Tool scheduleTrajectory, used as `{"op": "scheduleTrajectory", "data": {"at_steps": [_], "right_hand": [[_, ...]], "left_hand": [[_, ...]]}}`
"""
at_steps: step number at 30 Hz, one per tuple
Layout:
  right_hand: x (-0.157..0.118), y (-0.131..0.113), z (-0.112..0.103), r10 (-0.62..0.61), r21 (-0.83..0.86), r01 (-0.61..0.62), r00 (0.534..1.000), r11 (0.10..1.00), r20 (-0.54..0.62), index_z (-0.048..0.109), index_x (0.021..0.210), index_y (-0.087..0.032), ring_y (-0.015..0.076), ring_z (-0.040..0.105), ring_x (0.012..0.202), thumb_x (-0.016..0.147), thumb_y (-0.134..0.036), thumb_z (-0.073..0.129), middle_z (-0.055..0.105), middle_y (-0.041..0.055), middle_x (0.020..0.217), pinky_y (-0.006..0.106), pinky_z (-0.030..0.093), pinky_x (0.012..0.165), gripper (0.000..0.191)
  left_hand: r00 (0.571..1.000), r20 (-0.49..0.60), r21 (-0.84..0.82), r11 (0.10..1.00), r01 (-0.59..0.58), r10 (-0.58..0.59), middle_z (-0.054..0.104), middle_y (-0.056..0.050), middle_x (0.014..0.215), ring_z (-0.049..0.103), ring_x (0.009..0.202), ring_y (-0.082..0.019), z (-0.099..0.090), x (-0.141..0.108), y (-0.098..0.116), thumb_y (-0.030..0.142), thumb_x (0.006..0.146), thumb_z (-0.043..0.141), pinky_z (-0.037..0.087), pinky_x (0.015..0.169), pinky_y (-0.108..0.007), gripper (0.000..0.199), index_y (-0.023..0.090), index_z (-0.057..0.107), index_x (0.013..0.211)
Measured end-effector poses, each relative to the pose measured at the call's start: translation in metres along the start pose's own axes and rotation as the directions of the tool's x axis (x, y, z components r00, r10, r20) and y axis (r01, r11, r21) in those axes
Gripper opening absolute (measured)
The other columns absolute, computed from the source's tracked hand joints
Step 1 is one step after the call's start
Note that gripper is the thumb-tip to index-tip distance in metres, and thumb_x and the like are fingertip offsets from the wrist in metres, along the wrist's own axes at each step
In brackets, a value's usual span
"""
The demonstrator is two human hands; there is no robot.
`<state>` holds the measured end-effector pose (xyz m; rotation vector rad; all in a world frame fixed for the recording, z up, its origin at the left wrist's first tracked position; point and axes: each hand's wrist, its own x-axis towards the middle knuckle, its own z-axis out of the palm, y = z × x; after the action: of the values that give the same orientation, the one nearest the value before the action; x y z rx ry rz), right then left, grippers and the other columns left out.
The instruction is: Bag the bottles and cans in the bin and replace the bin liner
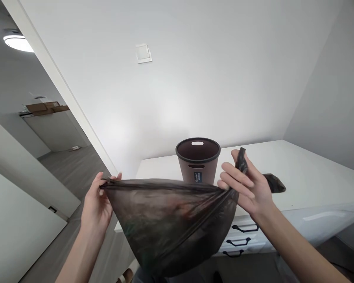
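Note:
A thin black garbage bag (177, 220) with blurred contents showing through hangs stretched between my two hands. My left hand (97, 200) pinches its upper left corner. Higher on the other side, my right hand (244, 181) grips the gathered right end, and a twisted tip of plastic sticks up past the fingers. Behind the bag stands a brown trash can (199, 163), upright on the white cabinet top (306, 169), with a dark rim, handle slots and a blue label. The bag hides the can's base. Right of my right hand lies a folded piece of black plastic (274, 183).
The cabinet front has several drawers with black handles (238, 241). A light switch (143, 53) is on the wall behind. To the left, a doorway opens onto another room with cardboard boxes (44, 108) on a counter.

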<state>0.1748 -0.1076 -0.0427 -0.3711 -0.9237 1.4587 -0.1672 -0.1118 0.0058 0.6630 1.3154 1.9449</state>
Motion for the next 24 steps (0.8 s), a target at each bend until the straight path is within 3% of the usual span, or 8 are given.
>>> {"op": "scheduleTrajectory", "data": {"at_steps": [2, 4, 7, 11, 14, 16, 21, 24], "right_hand": [[0.001, 0.002, 0.008, 0.056, 0.067, -0.062, 0.994, 0.996, 0.091, 0.061, 0.088, -0.032, 0.0084, 0.020, 0.037, 0.101, -0.055, 0.059, 0.030, -0.0104, 0.056, 0.021, 0.043, 0.038, 0.026], [0.001, 0.003, 0.020, 0.136, 0.016, -0.142, 0.969, 0.990, 0.205, 0.058, 0.092, -0.030, 0.0076, 0.013, 0.040, 0.102, -0.058, 0.056, 0.032, -0.0108, 0.062, 0.018, 0.032, 0.030, 0.029], [-0.004, 0.006, 0.042, 0.269, -0.251, -0.192, 0.908, 0.949, 0.322, 0.061, 0.101, -0.027, 0.0051, 0.030, 0.041, 0.103, -0.058, 0.054, 0.052, -0.0059, 0.080, 0.022, 0.042, 0.035, 0.032], [-0.012, 0.020, 0.077, 0.269, -0.561, -0.003, 0.880, 0.828, 0.391, 0.070, 0.097, -0.027, 0.0154, 0.066, 0.072, 0.101, -0.051, 0.060, 0.063, 0.0056, 0.111, 0.031, 0.057, 0.058, 0.027], [-0.014, 0.037, 0.097, 0.179, -0.620, 0.214, 0.842, 0.754, 0.509, 0.071, 0.092, -0.025, 0.0208, 0.066, 0.102, 0.102, -0.040, 0.061, 0.066, 0.0057, 0.116, 0.033, 0.056, 0.084, 0.020], [-0.014, 0.047, 0.105, 0.170, -0.629, 0.294, 0.804, 0.719, 0.570, 0.065, 0.083, -0.022, 0.0188, 0.063, 0.098, 0.103, -0.032, 0.059, 0.067, 0.0033, 0.101, 0.031, 0.051, 0.086, 0.022], [-0.018, 0.049, 0.107, 0.297, -0.695, 0.125, 0.840, 0.709, 0.454, 0.040, 0.070, -0.022, 0.0111, 0.045, 0.063, 0.103, -0.033, 0.055, 0.046, -0.0053, 0.066, 0.025, 0.035, 0.061, 0.037], [-0.021, 0.044, 0.105, 0.352, -0.674, -0.008, 0.858, 0.739, 0.375, 0.043, 0.076, -0.023, 0.0101, 0.041, 0.057, 0.105, -0.038, 0.051, 0.042, -0.0069, 0.062, 0.024, 0.031, 0.056, 0.034]], "left_hand": [[0.996, 0.067, -0.078, 0.995, 0.062, -0.057, 0.052, 0.006, 0.060, 0.068, 0.065, -0.014, 0.004, -0.008, -0.002, 0.015, 0.067, 0.072, 0.058, 0.059, -0.019, 0.032, 0.026, 0.060, 0.094], [0.985, 0.167, -0.033, 0.999, 0.041, -0.035, 0.041, 0.010, 0.054, 0.052, 0.048, -0.009, 0.007, -0.015, -0.003, 0.016, 0.068, 0.076, 0.049, 0.048, -0.016, 0.032, 0.026, 0.063, 0.095], [0.933, 0.360, 0.173, 0.980, -0.096, 0.028, 0.036, 0.010, 0.050, 0.036, 0.039, -0.008, 0.014, -0.031, 0.002, 0.025, 0.069, 0.082, 0.034, 0.038, -0.017, 0.027, 0.026, 0.065, 0.090], [0.853, 0.518, 0.359, 0.889, -0.284, 0.063, 0.041, 0.006, 0.050, 0.038, 0.041, -0.012, 0.032, -0.066, 0.017, 0.036, 0.067, 0.086, 0.032, 0.039, -0.022, 0.024, 0.028, 0.070, 0.083], [0.803, 0.592, 0.411, 0.829, -0.380, 0.075, 0.047, 0.002, 0.056, 0.045, 0.047, -0.015, 0.040, -0.084, 0.024, 0.037, 0.068, 0.086, 0.038, 0.044, -0.025, 0.022, 0.029, 0.075, 0.085], [0.781, 0.620, 0.408, 0.823, -0.396, 0.068, 0.048, 0.002, 0.058, 0.047, 0.049, -0.016, 0.039, -0.085, 0.025, 0.037, 0.072, 0.085, 0.041, 0.046, -0.026, 0.022, 0.031, 0.076, 0.091], [0.760, 0.650, 0.218, 0.961, -0.167, -0.015, 0.073, -0.009, 0.097, 0.071, 0.084, -0.028, 0.016, -0.062, 0.010, 0.044, 0.061, 0.094, 0.061, 0.071, -0.036, 0.059, 0.033, 0.077, 0.116], [0.696, 0.710, 0.118, 0.993, 0.032, -0.107, 0.073, -0.016, 0.122, 0.070, 0.113, -0.041, 0.001, -0.054, -0.001, 0.064, 0.047, 0.094, 0.061, 0.092, -0.052, 0.083, 0.030, 0.077, 0.121]]}}
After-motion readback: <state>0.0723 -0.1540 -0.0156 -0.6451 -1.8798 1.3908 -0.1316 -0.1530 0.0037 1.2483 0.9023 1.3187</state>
